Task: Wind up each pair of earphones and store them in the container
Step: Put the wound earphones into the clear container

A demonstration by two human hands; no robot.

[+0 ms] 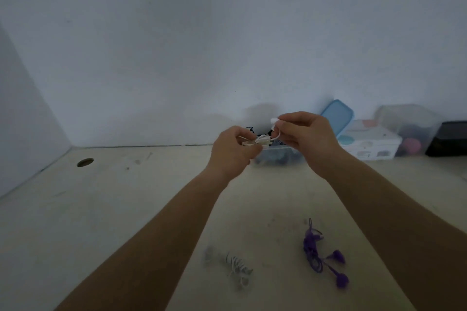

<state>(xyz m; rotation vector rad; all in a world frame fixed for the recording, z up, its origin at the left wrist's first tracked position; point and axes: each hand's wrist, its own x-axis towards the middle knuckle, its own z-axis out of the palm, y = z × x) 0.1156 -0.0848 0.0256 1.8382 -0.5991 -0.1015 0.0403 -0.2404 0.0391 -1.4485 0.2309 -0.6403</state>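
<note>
Nearest the table's front edge lie the grey earphones [237, 269] and, to their right, the purple earphones [323, 257], both loosely bundled on the table [126, 209] and not yet stored. Above the table's far edge, the left hand [233, 151] pinches the coiled white earphones [260, 140], while the right hand [305, 139] grips their free end near an earbud. This looks like the finishing of the winding. Just behind the hands the container [275, 158] stands open, with dark cords already inside. Three pairs seem left to put away.
</note>
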